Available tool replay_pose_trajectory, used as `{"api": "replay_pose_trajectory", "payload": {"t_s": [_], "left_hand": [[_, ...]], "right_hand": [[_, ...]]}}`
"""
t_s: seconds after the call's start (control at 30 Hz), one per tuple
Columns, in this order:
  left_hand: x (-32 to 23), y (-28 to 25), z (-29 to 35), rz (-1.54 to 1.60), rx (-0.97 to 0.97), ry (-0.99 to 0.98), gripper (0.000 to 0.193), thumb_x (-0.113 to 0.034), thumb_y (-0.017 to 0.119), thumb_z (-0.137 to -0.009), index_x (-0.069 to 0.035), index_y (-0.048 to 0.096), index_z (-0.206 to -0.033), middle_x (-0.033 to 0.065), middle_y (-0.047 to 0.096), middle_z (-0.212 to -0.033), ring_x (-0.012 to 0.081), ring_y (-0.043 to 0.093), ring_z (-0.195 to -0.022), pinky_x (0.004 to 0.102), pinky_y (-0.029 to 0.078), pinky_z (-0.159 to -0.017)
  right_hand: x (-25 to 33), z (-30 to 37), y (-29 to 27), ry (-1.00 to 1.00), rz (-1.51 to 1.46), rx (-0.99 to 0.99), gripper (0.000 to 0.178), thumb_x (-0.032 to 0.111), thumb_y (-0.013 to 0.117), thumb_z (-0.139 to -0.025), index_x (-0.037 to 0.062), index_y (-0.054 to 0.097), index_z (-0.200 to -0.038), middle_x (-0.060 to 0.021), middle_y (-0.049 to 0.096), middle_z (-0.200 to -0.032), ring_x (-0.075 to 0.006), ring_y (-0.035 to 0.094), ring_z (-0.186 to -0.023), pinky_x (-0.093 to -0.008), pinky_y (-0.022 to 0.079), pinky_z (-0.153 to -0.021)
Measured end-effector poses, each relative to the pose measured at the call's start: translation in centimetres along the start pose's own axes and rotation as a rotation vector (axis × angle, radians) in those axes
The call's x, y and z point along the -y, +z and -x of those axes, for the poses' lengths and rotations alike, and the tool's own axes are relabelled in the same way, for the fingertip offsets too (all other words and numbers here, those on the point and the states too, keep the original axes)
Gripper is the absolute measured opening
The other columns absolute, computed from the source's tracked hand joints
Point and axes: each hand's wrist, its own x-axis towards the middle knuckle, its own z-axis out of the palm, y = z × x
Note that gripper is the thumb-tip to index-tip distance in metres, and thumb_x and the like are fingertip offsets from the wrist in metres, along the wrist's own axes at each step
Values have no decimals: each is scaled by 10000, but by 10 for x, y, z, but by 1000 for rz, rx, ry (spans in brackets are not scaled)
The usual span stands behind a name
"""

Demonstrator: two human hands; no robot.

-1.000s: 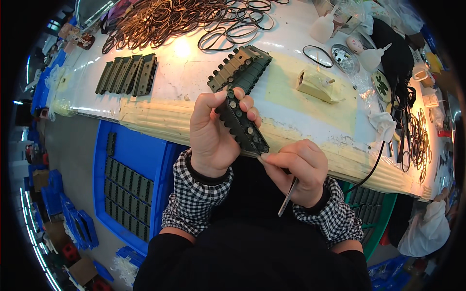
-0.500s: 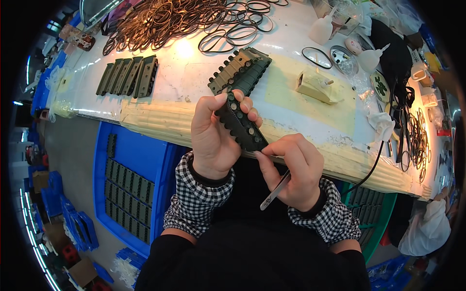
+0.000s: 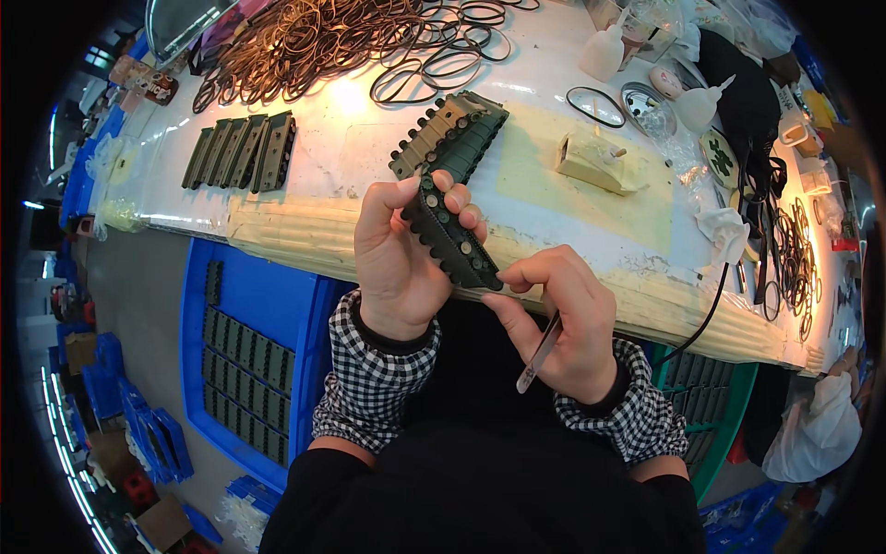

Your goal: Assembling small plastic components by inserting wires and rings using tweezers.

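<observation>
My left hand grips a dark green strip with round wheels and a ribbed black belt along it, like a toy tank's track unit. Its lower end points toward my right hand. Metal tweezers are tucked in the right hand's curled fingers, tips hidden. The right index fingertip touches or nearly touches the strip's lower end; the thumb sits just below, slightly apart. Just beyond my left hand, similar wheeled strips lie piled on the table.
Several dark green strips stand in a row at left. Black rubber belts heap at the back. A yellowish block with a peg and white squeeze bottles are at right. A blue tray and a green crate hold more strips below.
The right thumb has come away from the strip's end, widening the gap to the index finger. The tweezers have turned steeper in the right hand. My left hand keeps its hold.
</observation>
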Motion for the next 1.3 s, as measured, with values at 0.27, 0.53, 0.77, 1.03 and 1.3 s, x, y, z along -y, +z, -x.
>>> {"api": "replay_pose_trajectory", "payload": {"t_s": [0.27,0.53,0.77,1.03,1.3], "left_hand": [[-1,-3,0,-15,48,-27,215,-277,544,-868,-82,487,-940,20,474,-844,177,506,-825,349,482,-813],[1,3,2,-95,8,20,238,-304,533,-870,-71,550,-909,38,553,-803,181,539,-778,335,471,-767],[-2,-3,1,-2,46,-38,197,-268,551,-869,-93,497,-939,8,477,-849,158,509,-819,345,485,-819],[-5,-5,-1,86,64,-96,184,-256,552,-875,-96,512,-957,5,496,-872,153,525,-835,337,486,-844],[-4,0,1,15,-12,-90,196,-276,542,-884,-98,505,-960,11,498,-882,162,525,-851,344,484,-843]], "right_hand": [[-9,0,3,-116,99,-45,269,129,805,-700,27,631,-878,-95,635,-812,-255,627,-667,-319,489,-563],[-5,-2,1,23,9,22,248,149,801,-700,37,621,-829,-79,618,-763,-261,611,-627,-327,477,-550],[-11,-2,3,-191,162,-9,256,182,789,-703,68,623,-862,-42,621,-786,-211,609,-630,-303,449,-535],[-22,-4,-2,-445,346,-11,228,171,746,-744,67,670,-933,-8,654,-836,-138,613,-662,-260,436,-549],[-14,-6,-8,-391,337,25,225,169,761,-732,63,674,-910,-13,652,-811,-141,618,-666,-260,434,-553]]}}
